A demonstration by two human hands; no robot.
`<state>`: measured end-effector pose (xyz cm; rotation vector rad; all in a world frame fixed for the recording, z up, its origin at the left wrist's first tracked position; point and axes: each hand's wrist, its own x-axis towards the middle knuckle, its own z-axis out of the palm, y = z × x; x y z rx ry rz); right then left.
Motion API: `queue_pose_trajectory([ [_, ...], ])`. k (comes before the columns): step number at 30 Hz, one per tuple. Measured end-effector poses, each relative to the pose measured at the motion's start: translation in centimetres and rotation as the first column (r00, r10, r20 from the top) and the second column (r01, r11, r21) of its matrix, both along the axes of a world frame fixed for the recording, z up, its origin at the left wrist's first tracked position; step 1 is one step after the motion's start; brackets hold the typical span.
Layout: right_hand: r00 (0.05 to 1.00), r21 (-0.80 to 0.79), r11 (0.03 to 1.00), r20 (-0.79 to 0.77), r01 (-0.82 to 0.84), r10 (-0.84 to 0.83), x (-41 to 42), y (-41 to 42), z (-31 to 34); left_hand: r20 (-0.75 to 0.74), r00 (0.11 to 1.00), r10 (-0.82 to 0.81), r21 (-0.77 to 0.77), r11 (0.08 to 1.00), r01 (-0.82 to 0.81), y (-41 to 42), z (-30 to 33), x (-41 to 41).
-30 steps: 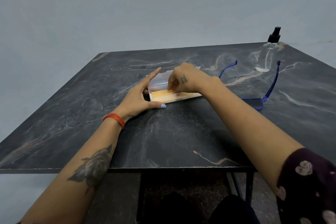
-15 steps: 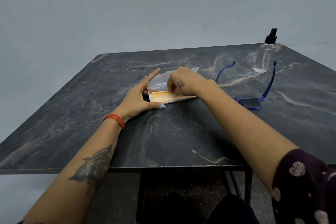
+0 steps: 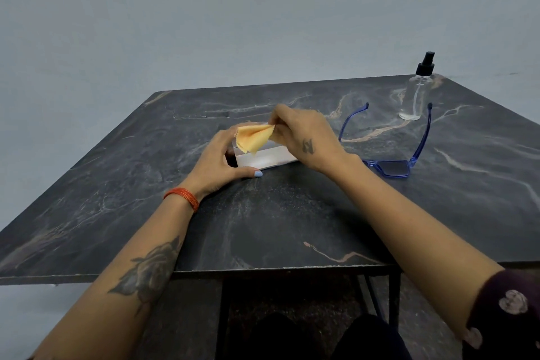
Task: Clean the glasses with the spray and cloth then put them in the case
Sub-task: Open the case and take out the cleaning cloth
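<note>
A small yellow cloth (image 3: pixel 252 137) hangs pinched between the fingertips of my right hand (image 3: pixel 304 137), lifted just above a clear plastic case (image 3: pixel 266 159) on the dark marble table (image 3: pixel 277 213). My left hand (image 3: pixel 217 162) grips the case's left end, thumb along its front edge. Blue-framed glasses (image 3: pixel 391 168) lie to the right with their arms unfolded and pointing away from me. A clear spray bottle (image 3: pixel 415 93) with a black nozzle stands upright at the far right, beyond the glasses.
The table's front edge (image 3: pixel 263 269) runs close to me, with black metal legs (image 3: pixel 394 295) beneath. A plain grey wall stands behind the table. My knees show dark under the table edge.
My right hand has pulled the yellow cloth up and out of the clear case; earlier the cloth lay flat inside it. My left hand has stayed on the case.
</note>
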<state>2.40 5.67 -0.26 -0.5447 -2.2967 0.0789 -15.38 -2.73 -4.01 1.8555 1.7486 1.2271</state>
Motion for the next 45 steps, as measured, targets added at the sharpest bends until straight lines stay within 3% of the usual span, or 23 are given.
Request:
queue_pose_trajectory([
  [4, 0.962, 0.044, 0.999, -0.272, -0.003, 0.014, 0.8, -0.6, -0.2, -0.060, 0.997, 0.056, 0.025, 0.998, -0.055, 0.1, -0.2, 0.0],
  [7, 0.929, -0.049, 0.999, -0.370, -0.014, -0.005, 1.6, -0.7, -1.0, -0.044, 0.998, 0.036, 0.082, 0.996, -0.032, -0.1, 0.0, 0.3],
  [12, 0.932, -0.261, 0.965, -0.350, 0.002, -0.096, 2.4, -0.7, -1.5, -0.053, 0.998, 0.032, 0.148, 0.989, -0.024, -0.2, 0.0, 0.3],
  [20, 0.954, -0.326, 0.945, -0.272, 0.030, -0.124, 2.5, -1.3, -1.4, -0.050, 0.996, 0.074, 0.158, 0.985, -0.065, -0.4, 0.2, 0.5],
  [25, 0.962, -0.401, 0.915, -0.229, 0.046, -0.149, 2.7, -1.3, -1.2, -0.135, 0.989, 0.057, 0.173, 0.984, -0.033, -0.8, 0.4, 0.7],
  [31, 0.960, -0.435, 0.900, -0.245, 0.018, -0.137, 3.0, -1.8, -1.0, -0.218, 0.951, 0.218, 0.531, 0.844, -0.072, -1.7, 2.1, 3.5],
  [38, 0.951, -0.329, 0.944, -0.299, -0.026, -0.078, 4.3, -2.9, -1.3, 0.165, 0.981, 0.104, 0.064, 0.991, -0.116, -2.4, 2.1, 8.5],
  [41, 0.961, -0.328, 0.944, -0.270, -0.031, -0.062, 5.2, -3.3, -1.4, 0.479, 0.877, 0.046, -0.044, 0.999, -0.028, -2.6, 2.5, 9.1],
  [45, 0.983, -0.455, 0.886, -0.181, -0.091, 0.007, 7.0, -4.0, -1.7, 0.681, 0.732, -0.021, -0.076, 0.992, 0.099, -3.2, 2.8, 9.6],
])
